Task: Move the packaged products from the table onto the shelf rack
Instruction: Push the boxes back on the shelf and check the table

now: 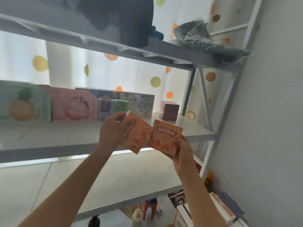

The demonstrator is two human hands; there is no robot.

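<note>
So the biggest thing in view is the white metal shelf rack with grey uprights, shot from low down and tilted, standing in front of a white curtain with orange, yellow and green dots. Up on the top tier there's a dark rounded bag or bundle, too blurry to say more, and off to the right a crumpled clear plastic bag with something grey-green inside. The middle tier has a row of boxes lined up along the back: a green box with a pineapple picture, a pink box with a peach picture, a few small dark blue and green cartons, a white box with a round wheel design, and a little maroon cube box sitting apart at the right end. Both arms reach up in front of that middle tier. The left hand grips one orange cardboard carton with red fruit print by its upper left edge, tilted. The right hand holds a second orange carton with white lettering from below, thumb on its lower right corner. The two cartons are in the air just over the front edge of the shelf board, near corners touching or nearly so, can't tell which.
</note>
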